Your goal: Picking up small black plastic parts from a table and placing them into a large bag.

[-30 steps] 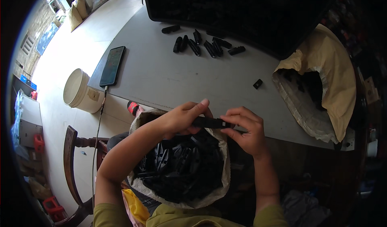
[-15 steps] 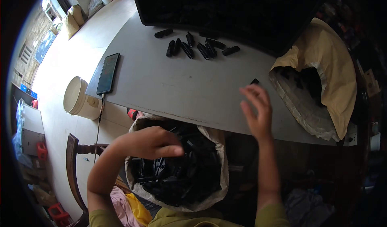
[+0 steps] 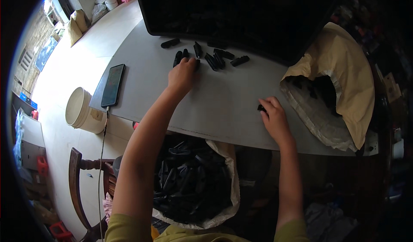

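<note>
My left hand reaches across the grey table, its fingers closed at a long black plastic piece that they partly cover. Several similar black pieces lie loose just beyond it. On the right, my right hand rests near the tabletop, thumb and fingers pinching a small black plastic piece. Below the table edge, close to my body, an open pale sack is filled with many black plastic pieces; my left forearm passes over its left side.
A dark monitor stands at the table's far side. A phone with a cable lies at the left edge. To the right is an open tan paper sack with dark contents. A bucket and wooden chair stand left.
My left hand has moved from above the sack up to the row of pieces on the table. My right hand has lowered and closed on the small piece near it.
</note>
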Available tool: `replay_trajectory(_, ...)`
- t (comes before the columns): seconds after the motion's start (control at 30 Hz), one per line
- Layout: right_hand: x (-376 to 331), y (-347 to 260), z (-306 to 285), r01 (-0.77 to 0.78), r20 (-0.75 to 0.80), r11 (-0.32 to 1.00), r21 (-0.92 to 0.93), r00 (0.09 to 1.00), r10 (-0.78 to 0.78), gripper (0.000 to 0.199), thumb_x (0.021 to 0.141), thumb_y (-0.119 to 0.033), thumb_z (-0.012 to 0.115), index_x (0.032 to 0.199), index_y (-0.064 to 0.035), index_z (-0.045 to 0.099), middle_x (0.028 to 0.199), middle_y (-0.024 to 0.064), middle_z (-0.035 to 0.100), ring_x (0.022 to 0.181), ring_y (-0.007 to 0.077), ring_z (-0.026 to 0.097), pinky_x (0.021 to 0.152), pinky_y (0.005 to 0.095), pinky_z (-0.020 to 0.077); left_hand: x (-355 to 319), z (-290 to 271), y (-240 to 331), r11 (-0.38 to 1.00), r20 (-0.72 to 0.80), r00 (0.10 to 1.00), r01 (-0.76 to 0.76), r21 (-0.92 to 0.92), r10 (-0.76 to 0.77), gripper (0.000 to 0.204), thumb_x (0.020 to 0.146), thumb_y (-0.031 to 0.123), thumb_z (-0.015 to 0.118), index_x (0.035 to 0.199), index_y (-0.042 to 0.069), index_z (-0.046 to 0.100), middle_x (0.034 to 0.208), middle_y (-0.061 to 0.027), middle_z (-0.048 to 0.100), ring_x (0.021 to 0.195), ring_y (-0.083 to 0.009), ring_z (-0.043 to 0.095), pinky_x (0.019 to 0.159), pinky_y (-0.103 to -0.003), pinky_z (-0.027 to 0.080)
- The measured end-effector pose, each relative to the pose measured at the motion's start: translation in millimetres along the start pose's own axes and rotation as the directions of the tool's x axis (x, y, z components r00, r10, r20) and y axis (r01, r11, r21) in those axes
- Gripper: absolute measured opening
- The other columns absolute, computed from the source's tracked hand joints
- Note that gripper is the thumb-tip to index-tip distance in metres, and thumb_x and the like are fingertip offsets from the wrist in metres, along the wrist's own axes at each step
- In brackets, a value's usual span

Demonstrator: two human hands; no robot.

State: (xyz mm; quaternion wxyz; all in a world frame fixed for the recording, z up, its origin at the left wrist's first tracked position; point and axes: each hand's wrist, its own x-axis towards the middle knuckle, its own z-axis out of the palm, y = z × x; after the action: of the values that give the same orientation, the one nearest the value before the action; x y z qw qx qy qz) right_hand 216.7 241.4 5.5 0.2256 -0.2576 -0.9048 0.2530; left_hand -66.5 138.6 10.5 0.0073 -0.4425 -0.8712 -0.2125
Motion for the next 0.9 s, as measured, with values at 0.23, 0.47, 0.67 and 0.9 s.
replay_trajectory(0.23,-10,-1,5,-0.128,-0.016,0.908,0.399,0.989,0.147,0.027,0.084,-0.002,0.061,0.111,0.0001,0.060,0.089,0.0056,0.056,0.070,0.0109,0.053,0.062,0.0232,0.0438,-54,-14,11,0.686,0.221,0.971,0.099,-0.721,0.092,0.019,0.090,0.017,0.054,0.104,0.005,0.050,0.080,-0.0092,0.060,0.069,-0.0199,0.062,0.059,-0.032,0.048)
replay_trajectory(0.47,-9,-62,21,0.019,-0.126,0.887,0.462,0.991,0.044,0.035,0.077,0.001,0.068,0.111,-0.0051,0.063,0.084,0.0002,0.055,0.067,0.0051,0.048,0.056,0.0196,0.0394,-110,-55,47,0.450,0.561,0.788,0.418,-0.789,0.253,0.019,0.094,0.019,0.048,0.103,0.003,0.055,0.078,-0.0026,0.058,0.056,-0.0040,0.047,0.050,-0.016,0.036)
replay_trajectory(0.67,-18,-84,23,0.086,-0.048,0.877,0.472,0.996,-0.072,0.039,0.079,0.000,0.065,0.117,-0.0039,0.059,0.088,0.0067,0.059,0.073,0.0127,0.055,0.064,0.0249,0.0458,-121,-52,51,0.438,0.526,0.818,0.393,-0.808,0.235,0.020,0.094,0.020,0.047,0.100,0.003,0.056,0.071,0.0037,0.049,0.059,-0.0018,0.041,0.050,-0.017,0.033)
replay_trajectory(0.9,-34,-89,12,0.106,-0.005,0.886,0.452,0.993,-0.116,0.032,0.091,-0.007,0.052,0.121,-0.0003,0.055,0.109,0.0142,0.061,0.098,0.0231,0.061,0.082,0.0293,0.0478,-131,-49,58,0.445,0.543,0.810,0.411,-0.796,0.222,0.017,0.094,0.018,0.045,0.098,0.005,0.055,0.070,0.0048,0.045,0.061,-0.0011,0.041,0.052,-0.017,0.035)
